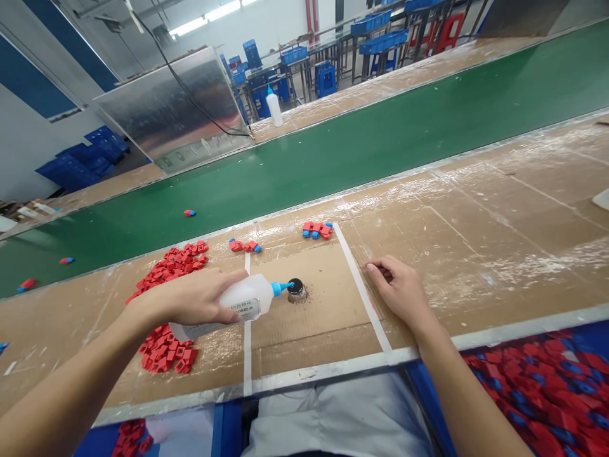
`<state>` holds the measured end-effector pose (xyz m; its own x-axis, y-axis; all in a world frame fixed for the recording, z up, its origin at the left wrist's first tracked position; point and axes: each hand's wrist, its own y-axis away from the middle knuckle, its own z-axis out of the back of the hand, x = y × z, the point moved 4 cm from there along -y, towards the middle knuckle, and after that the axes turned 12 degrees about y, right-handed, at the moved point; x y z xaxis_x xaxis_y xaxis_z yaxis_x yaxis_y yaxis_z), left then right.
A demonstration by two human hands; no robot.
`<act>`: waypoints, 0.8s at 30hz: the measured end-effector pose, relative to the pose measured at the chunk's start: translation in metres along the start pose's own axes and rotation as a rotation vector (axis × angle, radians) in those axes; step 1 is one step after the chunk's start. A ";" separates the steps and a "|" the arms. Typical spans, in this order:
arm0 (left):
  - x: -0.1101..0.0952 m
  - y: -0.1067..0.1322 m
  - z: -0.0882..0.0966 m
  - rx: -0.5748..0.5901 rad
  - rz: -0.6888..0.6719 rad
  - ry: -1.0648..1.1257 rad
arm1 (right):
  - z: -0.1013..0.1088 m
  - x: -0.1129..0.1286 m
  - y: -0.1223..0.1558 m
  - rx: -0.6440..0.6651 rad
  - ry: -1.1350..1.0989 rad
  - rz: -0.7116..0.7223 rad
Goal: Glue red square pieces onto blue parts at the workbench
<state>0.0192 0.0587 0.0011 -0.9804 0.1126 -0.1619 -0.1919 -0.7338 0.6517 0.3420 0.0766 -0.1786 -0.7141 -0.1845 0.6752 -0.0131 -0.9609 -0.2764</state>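
My left hand (pixel 207 293) is wrapped round a white squeeze bottle (pixel 250 298) with a printed label and a blue nozzle. The bottle lies tilted almost flat, and its nozzle tip meets the black top of a small clear jar (pixel 295 289). That jar stands on a cardboard sheet (pixel 328 311) between two white tape lines. To the right of the sheet, my right hand (pixel 397 285) rests on the bench with its fingers curled in; nothing shows in it. Behind and under the bottle spreads a heap of red plastic pieces (pixel 166 349).
Small groups of red-and-blue pieces (pixel 316 230) lie behind the cardboard. A green conveyor belt (pixel 380 139) runs beyond the bench, carrying a few pieces. Another white bottle (pixel 274 108) stands across it. A blue bin (pixel 547 393) of red and blue pieces sits at the lower right.
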 end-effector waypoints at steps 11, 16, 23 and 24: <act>0.006 0.000 0.000 -0.028 -0.045 0.037 | -0.001 -0.001 0.001 -0.003 -0.004 0.004; 0.007 0.001 0.000 -0.040 -0.040 0.058 | 0.000 0.000 0.000 -0.002 -0.009 0.008; 0.007 0.001 0.000 -0.025 -0.020 0.039 | 0.000 0.000 0.001 0.000 -0.008 0.008; 0.006 0.001 0.000 -0.021 -0.014 0.035 | 0.000 0.000 0.001 -0.001 -0.008 0.007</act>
<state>0.0127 0.0584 0.0006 -0.9753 0.0998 -0.1971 -0.2044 -0.7461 0.6337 0.3415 0.0756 -0.1789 -0.7085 -0.1930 0.6788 -0.0087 -0.9594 -0.2818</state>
